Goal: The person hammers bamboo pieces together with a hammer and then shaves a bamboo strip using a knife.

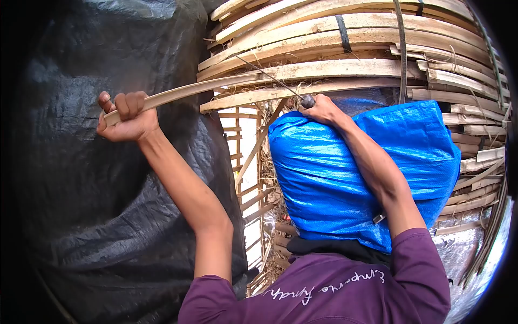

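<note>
My left hand (128,114) is wrapped round the near end of a long, pale wooden strip (205,85), which runs to the right across the front of the stacked strips. The fingers of my right hand (321,109) are closed on the dark handle of a knife (280,83). Its thin blade points up and left and crosses the strip. A blue plastic sheet (329,173) covers my lap, beneath my right forearm.
Stacked wooden strips (367,39) fill the top and right, some tied with dark bands. A black plastic sheet (81,162) hangs at the left. Between the sheets is a slatted lattice (233,137) with shavings beside it.
</note>
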A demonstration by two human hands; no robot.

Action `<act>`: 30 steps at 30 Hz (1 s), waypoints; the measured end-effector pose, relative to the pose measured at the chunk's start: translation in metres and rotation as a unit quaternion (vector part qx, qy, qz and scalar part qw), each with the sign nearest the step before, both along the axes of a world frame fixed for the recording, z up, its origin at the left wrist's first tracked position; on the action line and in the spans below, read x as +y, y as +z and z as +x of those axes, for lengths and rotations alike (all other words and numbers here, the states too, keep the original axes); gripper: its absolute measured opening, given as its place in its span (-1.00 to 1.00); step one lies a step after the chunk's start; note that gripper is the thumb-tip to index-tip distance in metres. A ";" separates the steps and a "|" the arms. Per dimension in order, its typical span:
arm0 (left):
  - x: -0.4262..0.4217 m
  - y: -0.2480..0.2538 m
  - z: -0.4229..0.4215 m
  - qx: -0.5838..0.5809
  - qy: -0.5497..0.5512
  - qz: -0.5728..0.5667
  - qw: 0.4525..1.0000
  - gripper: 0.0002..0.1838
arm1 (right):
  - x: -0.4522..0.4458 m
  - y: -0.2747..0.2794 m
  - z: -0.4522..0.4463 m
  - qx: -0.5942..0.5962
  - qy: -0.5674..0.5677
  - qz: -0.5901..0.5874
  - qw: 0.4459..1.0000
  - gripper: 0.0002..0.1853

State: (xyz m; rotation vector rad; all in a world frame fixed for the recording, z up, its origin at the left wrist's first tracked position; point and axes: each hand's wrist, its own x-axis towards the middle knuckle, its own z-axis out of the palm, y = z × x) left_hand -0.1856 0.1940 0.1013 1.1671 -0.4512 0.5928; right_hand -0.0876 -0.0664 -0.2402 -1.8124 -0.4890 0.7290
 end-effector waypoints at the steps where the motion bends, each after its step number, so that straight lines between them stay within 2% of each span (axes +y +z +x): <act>1: -0.002 0.000 0.002 0.001 -0.002 0.007 1.000 -0.65 | -0.001 0.005 -0.001 -0.007 0.003 0.010 1.000 -0.65; 3: -0.004 0.001 0.004 -0.001 -0.007 0.015 1.000 -0.66 | -0.002 0.014 0.004 -0.042 0.032 -0.005 0.999 -0.69; 5: -0.002 0.000 0.001 0.010 -0.097 -0.002 0.995 -0.68 | 0.003 0.035 0.006 -0.081 0.068 0.016 0.994 -0.72; 7: -0.004 -0.005 -0.002 0.012 -0.105 -0.014 0.994 -0.68 | 0.002 0.083 -0.005 -0.085 0.086 0.107 0.987 -0.73; 9: -0.006 -0.007 -0.005 -0.003 -0.186 0.009 0.982 -0.61 | 0.009 0.089 -0.010 -0.074 0.098 0.138 0.983 -0.73; 10: -0.007 -0.009 -0.006 -0.008 -0.189 0.012 0.982 -0.59 | 0.005 0.093 -0.011 -0.056 0.097 0.122 0.986 -0.73; 11: -0.007 -0.010 -0.008 -0.005 -0.187 0.010 0.982 -0.59 | 0.009 0.072 -0.011 -0.052 0.099 0.121 0.986 -0.73; 13: -0.008 -0.011 -0.009 -0.016 -0.186 0.015 0.982 -0.60 | 0.013 0.012 0.001 0.018 0.037 0.038 0.998 -0.74; 14: -0.010 -0.011 -0.009 -0.017 -0.188 0.014 0.982 -0.60 | 0.001 0.009 0.006 0.029 0.025 0.011 0.999 -0.74; 15: -0.012 -0.011 -0.007 -0.021 -0.185 0.013 0.983 -0.60 | 0.002 0.000 0.008 -0.018 0.037 0.008 0.999 -0.73; 17: -0.019 -0.009 -0.001 -0.028 -0.182 0.015 0.983 -0.60 | 0.003 0.006 0.008 -0.021 0.036 0.005 0.999 -0.72; 18: -0.022 -0.007 0.001 -0.019 -0.181 0.011 0.983 -0.62 | 0.002 0.007 0.009 -0.040 0.048 -0.004 0.998 -0.63; 19: -0.027 -0.005 0.008 -0.012 -0.182 0.007 0.983 -0.64 | -0.001 0.021 0.006 -0.055 0.038 0.044 0.997 -0.64; 21: -0.036 -0.002 0.015 -0.015 -0.177 0.013 0.984 -0.66 | -0.001 0.053 0.004 -0.100 0.076 0.031 0.992 -0.66; 23: -0.037 -0.004 0.013 0.000 -0.161 0.011 0.987 -0.67 | 0.005 0.074 -0.004 -0.062 0.091 0.087 0.990 -0.70; 25: -0.031 -0.002 0.018 -0.009 -0.215 0.046 0.975 -0.62 | 0.008 0.071 -0.012 -0.085 0.057 0.168 0.980 -0.76; 27: -0.027 0.000 0.016 -0.006 -0.214 0.053 0.975 -0.63 | 0.008 0.034 -0.008 -0.009 0.015 0.097 0.995 -0.75; 28: -0.024 -0.002 0.013 -0.009 -0.203 0.040 0.978 -0.63 | 0.006 0.002 0.002 0.003 0.002 0.019 1.000 -0.71; 30: -0.023 -0.003 0.013 -0.012 -0.200 0.031 0.979 -0.63 | -0.017 -0.010 0.010 0.014 -0.019 -0.026 0.999 -0.64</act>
